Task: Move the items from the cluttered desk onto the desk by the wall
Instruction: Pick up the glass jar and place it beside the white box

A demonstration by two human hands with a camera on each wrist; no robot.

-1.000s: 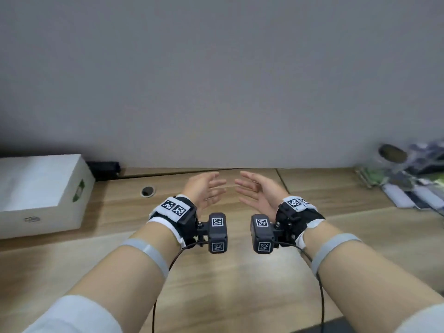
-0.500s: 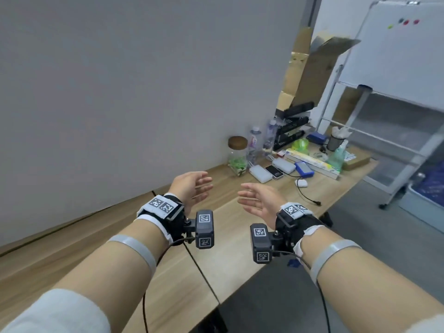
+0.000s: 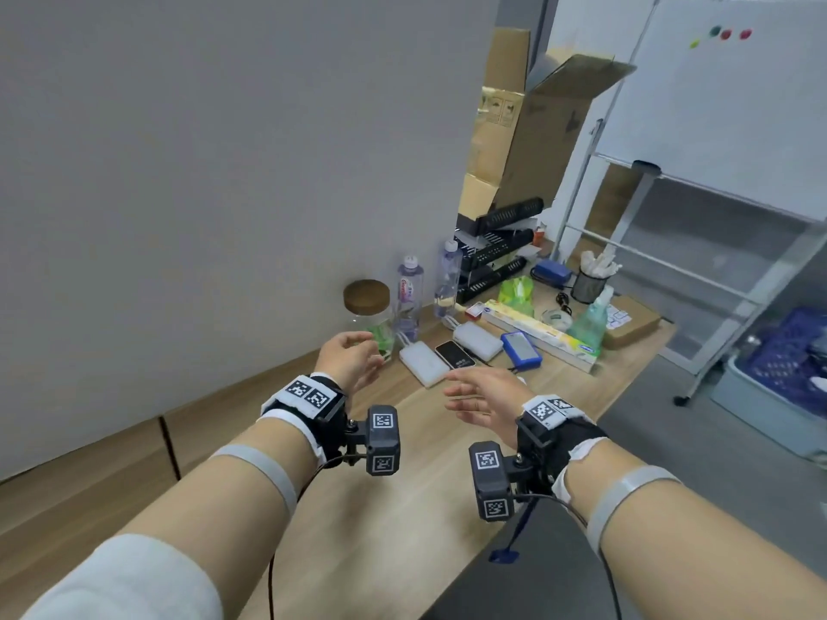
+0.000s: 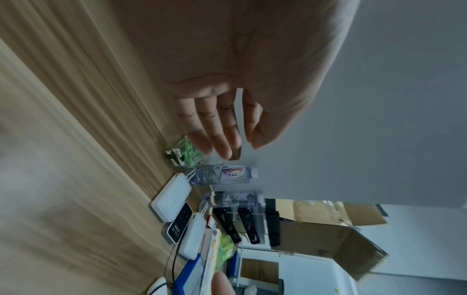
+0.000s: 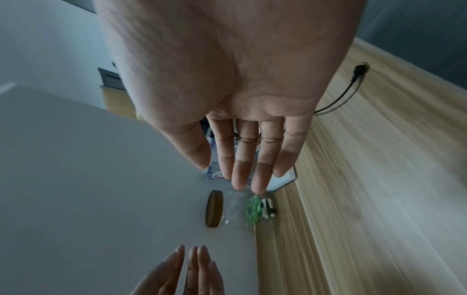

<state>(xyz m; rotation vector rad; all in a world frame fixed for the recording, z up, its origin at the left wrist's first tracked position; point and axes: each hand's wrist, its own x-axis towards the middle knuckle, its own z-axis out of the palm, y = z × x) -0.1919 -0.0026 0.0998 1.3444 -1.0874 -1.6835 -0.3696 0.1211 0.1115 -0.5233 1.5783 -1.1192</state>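
Both hands hover empty above the wooden desk (image 3: 402, 485). My left hand (image 3: 358, 355) is open, fingers loosely bent, just in front of a glass jar (image 3: 369, 315) with a cork lid and green contents; no contact shows. That jar (image 4: 182, 153) lies just past the left hand (image 4: 227, 127) in the wrist view. My right hand (image 3: 474, 396) is open, palm turned left, near a white power bank (image 3: 423, 362) and a phone (image 3: 454, 354). The right hand (image 5: 252, 159) points at the jar (image 5: 242, 209). Two water bottles (image 3: 409, 297) stand behind.
Further along the desk lie a second power bank (image 3: 478, 340), a blue box (image 3: 521, 349), a long carton (image 3: 541, 333), black trays (image 3: 496, 252), a pen cup (image 3: 588, 284) and a spray bottle (image 3: 590, 322). A whiteboard stand (image 3: 716, 105) and blue crates (image 3: 787, 351) flank the right side.
The view has swung right, from a bare desk stretch with a white box to the cluttered end. Both hands stayed open and moved closer to the jar and power banks.
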